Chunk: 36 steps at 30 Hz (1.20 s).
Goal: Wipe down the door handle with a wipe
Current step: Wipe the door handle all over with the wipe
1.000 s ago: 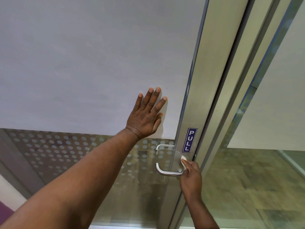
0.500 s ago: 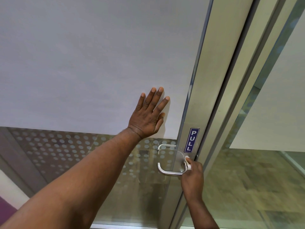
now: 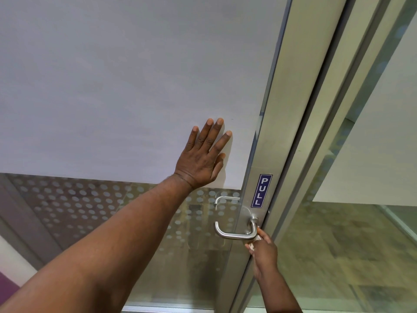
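Observation:
A brushed-steel lever door handle (image 3: pixel 230 233) juts from the metal stile of a glass door, just under a blue PULL sign (image 3: pixel 261 190). My right hand (image 3: pixel 265 251) is closed around a small white wipe (image 3: pixel 256 240), pressed against the underside of the handle's right bend near its base. Most of the wipe is hidden in my fingers. My left hand (image 3: pixel 203 159) lies flat with fingers spread on the frosted panel (image 3: pixel 126 86) of the door, up and left of the handle. A second handle (image 3: pixel 223 199) shows through the glass behind.
The metal door stile (image 3: pixel 284 123) and door frame (image 3: pixel 334 91) run diagonally to the right of the handle. Dotted clear glass (image 3: pixel 79 206) lies below the frosted panel. A fixed glass pane (image 3: pixel 352 245) showing tiled floor is at the right.
My right hand with the wipe has slid down from the handle's base to the underside of its bend. The left hand stays flat on the door; the view has shifted slightly.

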Available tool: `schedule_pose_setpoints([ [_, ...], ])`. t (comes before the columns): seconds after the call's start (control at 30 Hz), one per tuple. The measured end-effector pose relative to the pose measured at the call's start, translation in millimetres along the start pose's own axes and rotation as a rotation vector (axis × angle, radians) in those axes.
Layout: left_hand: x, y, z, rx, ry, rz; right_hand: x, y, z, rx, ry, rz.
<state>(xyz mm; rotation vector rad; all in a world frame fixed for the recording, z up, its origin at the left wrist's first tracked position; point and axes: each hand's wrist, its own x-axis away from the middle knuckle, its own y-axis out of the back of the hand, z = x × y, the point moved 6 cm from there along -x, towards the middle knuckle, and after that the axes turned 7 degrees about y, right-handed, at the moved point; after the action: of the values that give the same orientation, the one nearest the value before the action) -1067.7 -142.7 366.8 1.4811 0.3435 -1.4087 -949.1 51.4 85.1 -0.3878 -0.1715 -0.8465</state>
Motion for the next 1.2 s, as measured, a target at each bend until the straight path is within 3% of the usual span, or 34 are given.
schedule_pose_setpoints([
  [0.2,0,-1,0,0.001,0.001,0.020,12,-17,-11,-0.270,-0.250,0.103],
  [0.5,0,-2,1,0.005,-0.006,0.020,15,-16,-21,-0.546,-0.407,0.069],
  [0.87,0,-2,1,0.002,-0.007,0.018,19,1,-26,-0.553,-0.432,0.092],
  [1.2,0,-1,1,-0.007,0.003,0.030,24,4,0,-0.661,-0.302,0.050],
])
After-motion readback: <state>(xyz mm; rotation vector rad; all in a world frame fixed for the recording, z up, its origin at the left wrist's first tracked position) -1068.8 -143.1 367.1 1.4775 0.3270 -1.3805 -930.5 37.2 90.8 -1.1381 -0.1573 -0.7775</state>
